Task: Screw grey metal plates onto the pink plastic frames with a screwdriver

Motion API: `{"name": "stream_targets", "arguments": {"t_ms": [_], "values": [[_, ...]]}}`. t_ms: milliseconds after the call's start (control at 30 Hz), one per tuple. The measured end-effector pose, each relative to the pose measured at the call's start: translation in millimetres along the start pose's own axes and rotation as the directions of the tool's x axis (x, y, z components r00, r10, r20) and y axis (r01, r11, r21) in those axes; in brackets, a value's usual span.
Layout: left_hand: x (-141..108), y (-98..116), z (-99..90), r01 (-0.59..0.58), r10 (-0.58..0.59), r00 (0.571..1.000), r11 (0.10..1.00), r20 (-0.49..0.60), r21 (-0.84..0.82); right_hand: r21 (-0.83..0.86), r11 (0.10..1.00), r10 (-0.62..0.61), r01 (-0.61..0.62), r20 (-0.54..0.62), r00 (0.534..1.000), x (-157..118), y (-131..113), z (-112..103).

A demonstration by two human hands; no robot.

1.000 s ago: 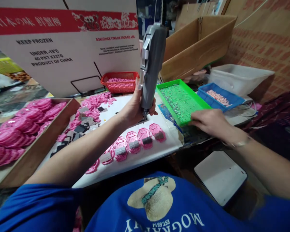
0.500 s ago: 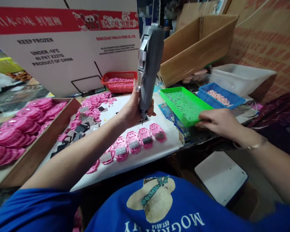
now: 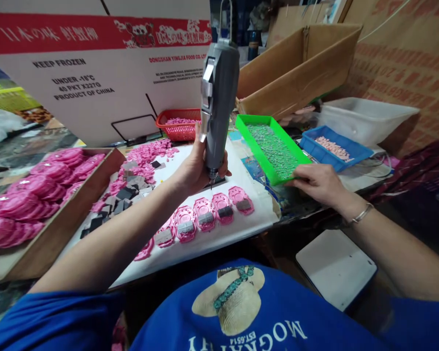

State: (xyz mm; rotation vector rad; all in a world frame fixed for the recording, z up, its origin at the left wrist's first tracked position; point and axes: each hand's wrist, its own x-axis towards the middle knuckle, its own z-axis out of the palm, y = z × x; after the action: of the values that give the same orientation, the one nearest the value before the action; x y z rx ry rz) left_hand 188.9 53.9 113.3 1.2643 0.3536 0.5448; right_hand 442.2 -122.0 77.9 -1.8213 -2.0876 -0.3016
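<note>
My left hand (image 3: pixel 199 168) is wrapped round a grey electric screwdriver (image 3: pixel 221 102), held upright with its bit pointing down. Below it, a slanting row of pink plastic casings (image 3: pixel 205 214) lies on a white sheet (image 3: pixel 237 236); several carry grey or black pads. My right hand (image 3: pixel 316 183) grips the near corner of a bright green tray (image 3: pixel 256 146) between thumb and fingers. Many small metal screws (image 3: pixel 274 146) are spread over the tray's bottom, and the tray is tilted.
On the left stands a cardboard box (image 3: pixel 58 214) of stacked pink casings. Loose pink parts (image 3: pixel 146 158) and dark pads (image 3: pixel 126 192) lie beside it. Behind are a red basket (image 3: pixel 179 130) and a large white carton (image 3: pixel 95 73). A blue tray (image 3: pixel 336 151) and white tub (image 3: pixel 369 117) sit right.
The green tray has shifted left and tilted up more, with my right hand moving along on its corner. My left hand and the screwdriver have moved slightly left.
</note>
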Motion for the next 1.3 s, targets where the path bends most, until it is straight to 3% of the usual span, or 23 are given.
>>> {"name": "stream_targets", "arguments": {"t_ms": [200, 367, 633, 900, 1100, 1300], "values": [[3, 0, 1.2, -0.002, 0.002, 1.000, 1.000, -0.018, -0.021, -0.074, 0.983, -0.161, 0.168, 0.101, 0.982, 7, -14, 4], [-1, 0, 1.1, -0.002, 0.002, 1.000, 1.000, 0.003, -0.002, -0.201, 0.973, -0.087, 0.112, 0.126, 0.988, 18, -8, 9], [-4, -1, 0.4, 0.002, -0.002, 1.000, 1.000, 0.009, -0.005, -0.223, 0.964, -0.097, 0.146, 0.219, 0.971, 22, -23, 21], [-4, -4, -2.6, 0.020, -0.020, 1.000, 1.000, 0.020, 0.005, -0.245, 0.961, -0.069, 0.128, 0.234, 0.970, 24, -2, 34], [-3, -3, 1.3, 0.058, -0.058, 0.998, 0.998, -0.022, 0.010, -0.211, 0.966, -0.101, 0.148, 0.221, 0.970, 21, -6, 54], [-2, -5, -0.9, 0.084, -0.084, 0.996, 0.996, -0.028, 0.018, -0.174, 0.971, -0.140, 0.167, 0.155, 0.978, 17, -1, 61]]}}
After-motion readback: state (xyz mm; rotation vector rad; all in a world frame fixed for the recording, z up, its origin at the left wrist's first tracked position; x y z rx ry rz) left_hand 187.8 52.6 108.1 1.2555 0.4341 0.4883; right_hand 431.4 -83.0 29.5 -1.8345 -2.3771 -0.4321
